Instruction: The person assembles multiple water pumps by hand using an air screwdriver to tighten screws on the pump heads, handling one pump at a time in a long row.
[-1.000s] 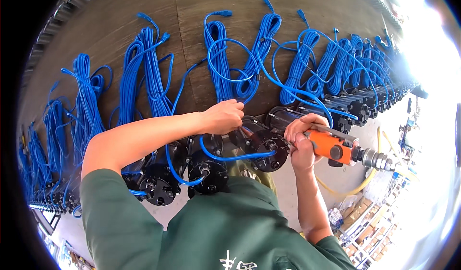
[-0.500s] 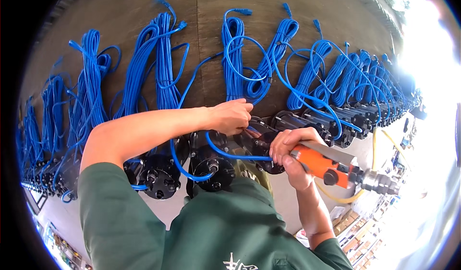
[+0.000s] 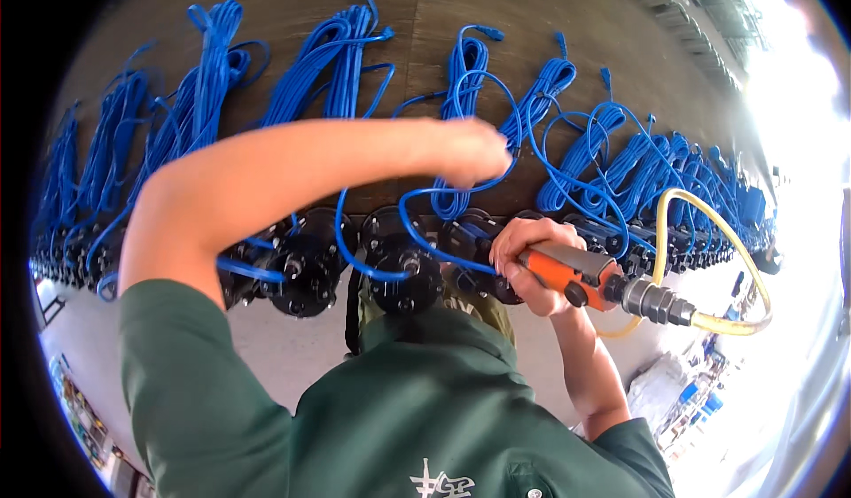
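A long wooden bench [image 3: 266,11] is seen, with blue cable bundles [image 3: 204,81] laid in a row across it and black round flanged units [image 3: 301,272] lined along its near edge.

Left hand [image 3: 470,151]: raised above the bench over a loose blue cable loop [image 3: 417,232]. The picture is blurred there; whether the fingers are closed on the cable cannot be told. The loop runs down to the black unit [image 3: 403,268] just below.

Right hand [image 3: 532,263]: wrapped firmly around the orange pneumatic driver [image 3: 576,276], whose nose is pressed toward the black units and is hidden by the fingers. A yellow air hose [image 3: 700,223] arcs off the metal coupling at its rear.

Handling judgement: the cable is judged light, limp and springy, apt to slide or recoil; it is best taken near its exit from the unit. The driver is judged rigid and moderately heavy, pulled by its hose; it is best gripped around the orange body.
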Demonstrator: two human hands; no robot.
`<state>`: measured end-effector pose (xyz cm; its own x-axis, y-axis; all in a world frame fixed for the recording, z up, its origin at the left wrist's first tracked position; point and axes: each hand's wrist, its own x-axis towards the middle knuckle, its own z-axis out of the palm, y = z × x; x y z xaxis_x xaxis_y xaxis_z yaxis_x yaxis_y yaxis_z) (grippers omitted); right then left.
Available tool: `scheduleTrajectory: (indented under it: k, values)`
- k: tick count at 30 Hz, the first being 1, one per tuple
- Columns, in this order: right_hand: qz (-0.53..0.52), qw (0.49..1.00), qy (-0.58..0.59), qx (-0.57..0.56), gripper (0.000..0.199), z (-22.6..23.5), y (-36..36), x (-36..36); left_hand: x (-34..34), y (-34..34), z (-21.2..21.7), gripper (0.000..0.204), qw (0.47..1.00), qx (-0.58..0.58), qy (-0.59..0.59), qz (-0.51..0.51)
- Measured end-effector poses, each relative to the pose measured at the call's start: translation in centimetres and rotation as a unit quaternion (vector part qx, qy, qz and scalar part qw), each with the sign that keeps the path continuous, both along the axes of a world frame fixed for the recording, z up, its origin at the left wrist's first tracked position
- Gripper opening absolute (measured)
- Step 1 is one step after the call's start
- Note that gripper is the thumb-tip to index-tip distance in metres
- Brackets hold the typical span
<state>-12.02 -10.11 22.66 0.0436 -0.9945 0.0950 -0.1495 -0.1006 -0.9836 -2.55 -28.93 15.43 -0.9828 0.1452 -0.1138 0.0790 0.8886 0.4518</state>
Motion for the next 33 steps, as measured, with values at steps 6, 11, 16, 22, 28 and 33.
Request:
scheduleTrajectory:
  k: [6, 11, 16, 22, 28, 33]
  values:
    - [0.003, 0.991, -0.124, 0.058, 0.035, 1.0, 0.4, 0.3, 6.1, 1.8, 12.1, 0.016, 0.917, -0.094, 0.181, 0.342]
    - [-0.010, 0.983, -0.068, -0.173, 0.034, 5.6, 3.8, -1.9, 10.6, 21.3, 10.9, 0.016, 0.717, 0.081, 0.546, 0.425]
    - [0.040, 0.971, -0.141, -0.189, 0.043, 7.0, 7.8, -5.5, 1.4, 33.1, -1.1, 0.019, 0.227, 0.759, 0.224, 0.568]
    - [0.079, 0.975, -0.133, -0.163, 0.044, 2.8, 10.6, -6.6, -7.7, 33.5, -9.9, 0.011, -0.167, 0.832, 0.412, 0.332]
    - [0.025, 0.980, -0.041, -0.195, 0.047, 0.8, 10.5, -6.0, -9.4, 34.3, -10.9, 0.014, -0.181, 0.797, 0.495, 0.296]
    - [0.036, 0.982, -0.098, -0.156, 0.042, 0.1, 11.0, -5.4, -8.9, 34.5, -10.7, 0.017, -0.167, 0.794, 0.493, 0.313]
